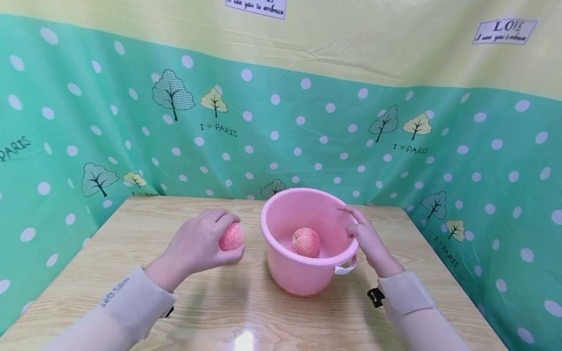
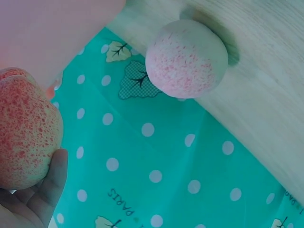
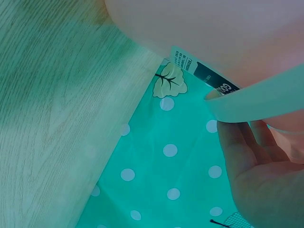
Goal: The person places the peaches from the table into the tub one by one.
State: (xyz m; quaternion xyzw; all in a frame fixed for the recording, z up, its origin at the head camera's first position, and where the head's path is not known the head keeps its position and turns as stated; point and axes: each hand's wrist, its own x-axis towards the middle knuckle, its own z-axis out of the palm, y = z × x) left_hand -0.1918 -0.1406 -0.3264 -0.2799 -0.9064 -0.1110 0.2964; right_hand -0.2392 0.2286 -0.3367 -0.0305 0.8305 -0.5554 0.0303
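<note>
My left hand (image 1: pixel 202 242) holds a red-speckled apple (image 1: pixel 231 237), its fingers and thumb around the fruit, left of a pink bucket (image 1: pixel 291 273). In the left wrist view, the held apple (image 2: pixel 28 130) is at the left edge. A second, paler speckled apple (image 2: pixel 186 59) rests on the wood there; I cannot make it out in the head view. Another apple (image 1: pixel 306 242) lies inside the bucket. My right hand (image 1: pixel 369 240) grips the bucket's right rim. In the right wrist view, the pale handle (image 3: pixel 261 97) crosses in front of the fingers.
Beneath the bucket is a light wooden table (image 1: pixel 145 229). A green dotted curtain (image 1: pixel 298 131) with a yellow top surrounds its back and sides. The bucket's white handle joint (image 1: pixel 346 267) juts out at its front right. A printed label (image 3: pixel 204 71) is on the bucket's side.
</note>
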